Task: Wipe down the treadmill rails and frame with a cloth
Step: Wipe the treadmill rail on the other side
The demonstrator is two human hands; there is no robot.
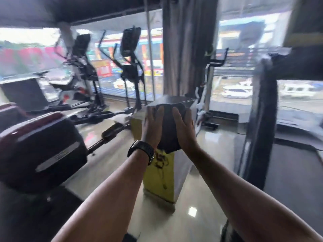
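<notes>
Glossy pale floor [192,194] beneath crumpled dark cloth [170,124]

No text can be read; blur smears every mark.

Just below the fingers [161,110], scrawled black markings [160,160] stand on the front of the tall yellow box-shaped pedestal [157,182], but no letter or number can be made out. Well to the left of the fingers, a silver strip [57,157] on the dark maroon plastic machine cover [35,145] may bear small print, too blurred to tell. Beyond the fingers, behind the window glass [157,81], red, yellow and blue shop signs [103,70] are smears of colour.
</notes>
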